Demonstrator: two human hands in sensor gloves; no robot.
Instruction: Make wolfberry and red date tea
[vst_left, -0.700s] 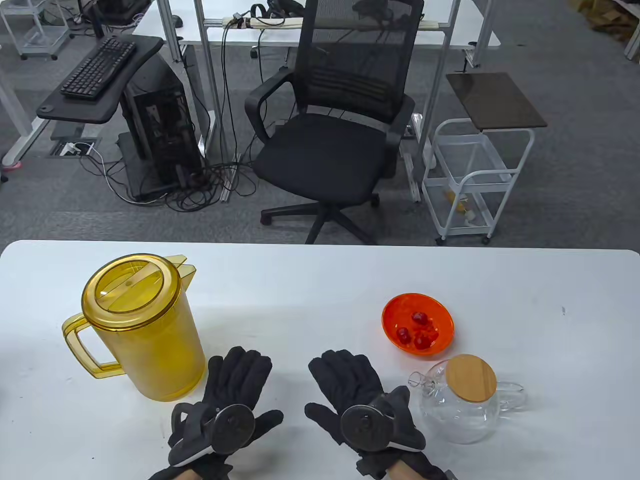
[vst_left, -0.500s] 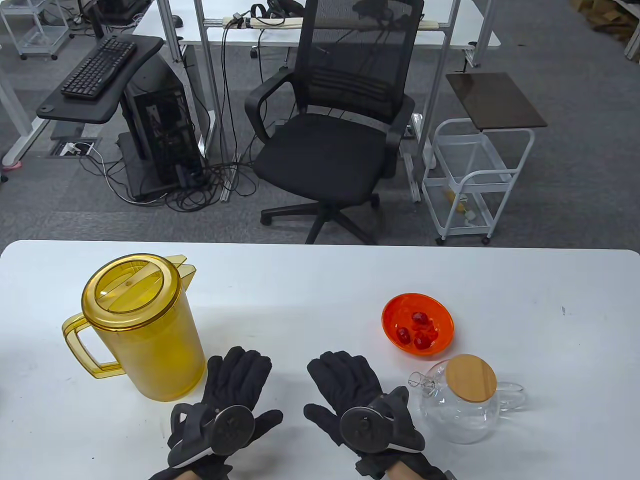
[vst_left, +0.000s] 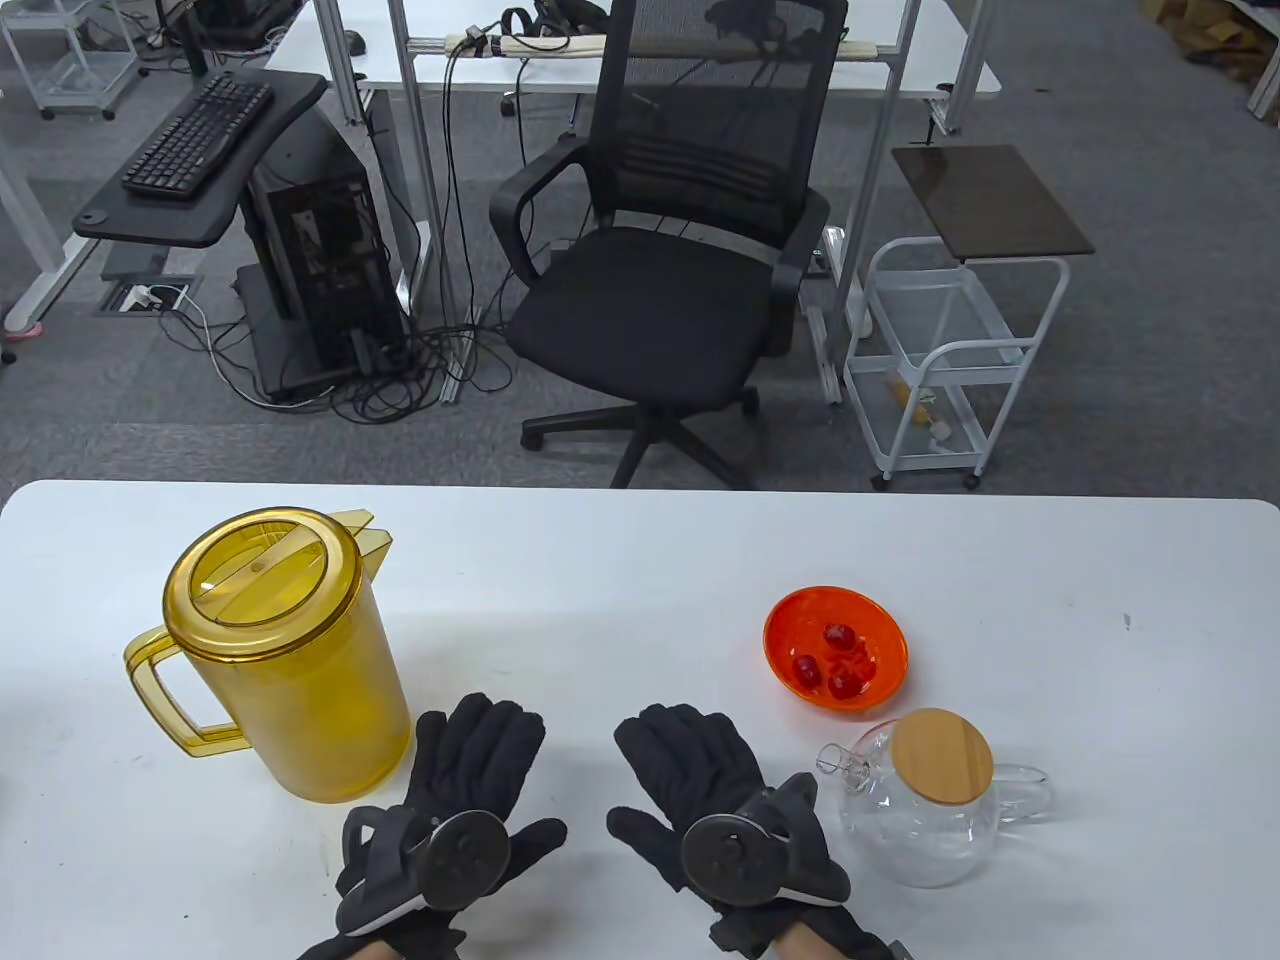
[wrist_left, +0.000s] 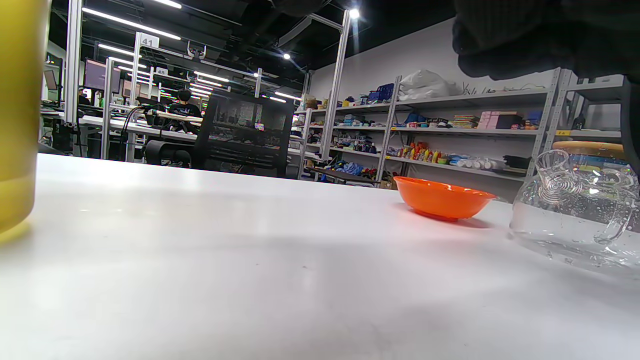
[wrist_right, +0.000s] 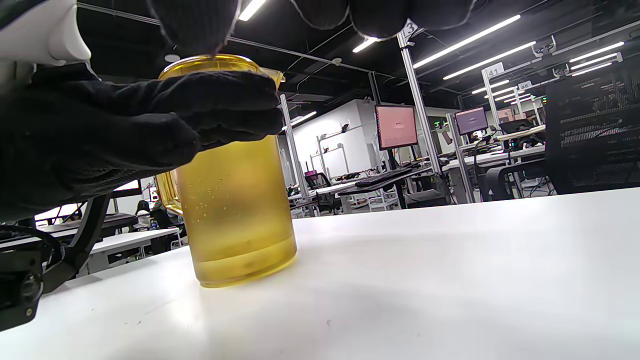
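A yellow lidded pitcher (vst_left: 285, 660) stands at the table's left; it also shows in the right wrist view (wrist_right: 232, 200). An orange bowl (vst_left: 790, 615) at the right holds three red dates (vst_left: 838, 636). A glass teapot (vst_left: 920, 830) with a wooden lid (vst_left: 942, 756) on it stands just in front of the bowl. My left hand (vst_left: 478, 770) lies flat and empty on the table, right of the pitcher. My right hand (vst_left: 690, 770) lies flat and empty, left of the teapot. The left wrist view shows the bowl (wrist_left: 442, 199) and the teapot (wrist_left: 575, 210).
The white table (vst_left: 640, 560) stretches across the view, with bare surface between the pitcher and the bowl. Beyond its far edge stand a black office chair (vst_left: 670, 270) and a white wire cart (vst_left: 950, 370).
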